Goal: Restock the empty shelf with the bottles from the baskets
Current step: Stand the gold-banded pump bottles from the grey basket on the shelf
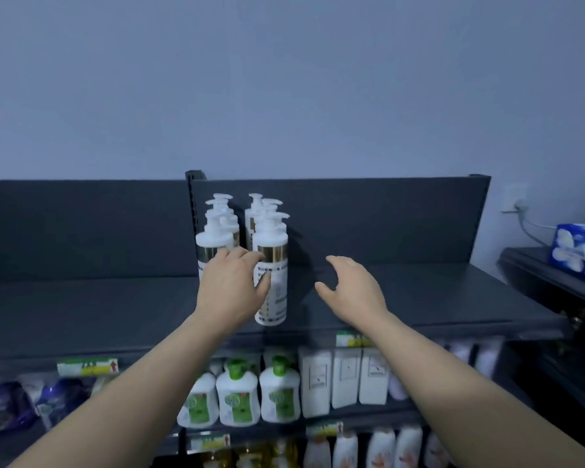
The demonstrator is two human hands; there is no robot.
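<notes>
White pump bottles [247, 238] with gold bands stand in two short rows at the left end of the dark grey top shelf [436, 298], packed against the back panel [385, 217] beside the slotted upright, most likely so that later bottles can fill outward to the right, where the shelf lies bare. The front bottle of the right-hand row [272, 282] stands nearest the shelf edge, and the left hand [232, 288] lies against its left side with fingers loosely spread, thumb across the label, touching rather than clasping; it looks like a nudge to square the bottle with its row. The right hand [348, 285] hovers open and empty just right of that bottle, fingers curved, holding nothing, placed as if to steady it should it tip. No baskets show in this view, so the remaining stock cannot be judged. On the lower shelves stand green-capped bottles [240, 393] and white cartons [345, 376], already full. A blue tissue pack [578, 248] rests on a separate dark surface at the far right.
</notes>
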